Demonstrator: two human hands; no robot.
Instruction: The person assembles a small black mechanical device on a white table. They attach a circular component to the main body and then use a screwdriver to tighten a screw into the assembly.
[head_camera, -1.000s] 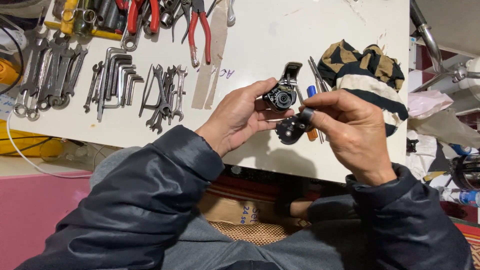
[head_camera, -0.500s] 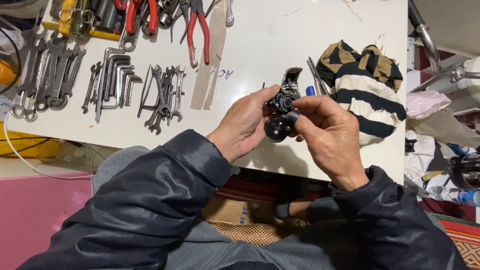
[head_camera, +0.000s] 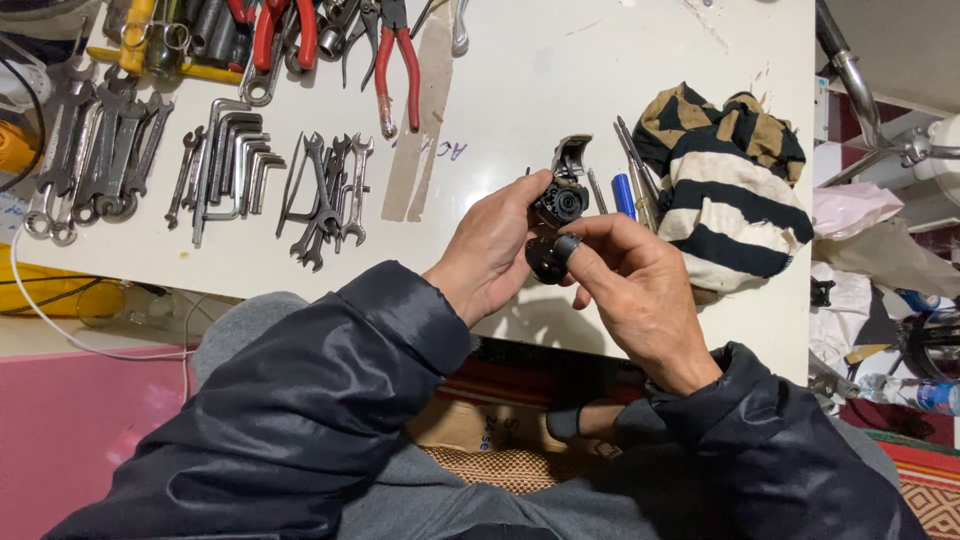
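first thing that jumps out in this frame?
Centre frame: the left hand and right hand together hold a small black mechanical part just above the near edge of the white table. To the right of it lies a crumpled striped cloth. At left, rows of wrenches and hex keys are laid out, with red-handled pliers at the far edge.

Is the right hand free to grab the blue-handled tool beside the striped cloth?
Probably not yet: the right hand grips the black part together with the left hand. The blue-handled tool lies close and uncovered.
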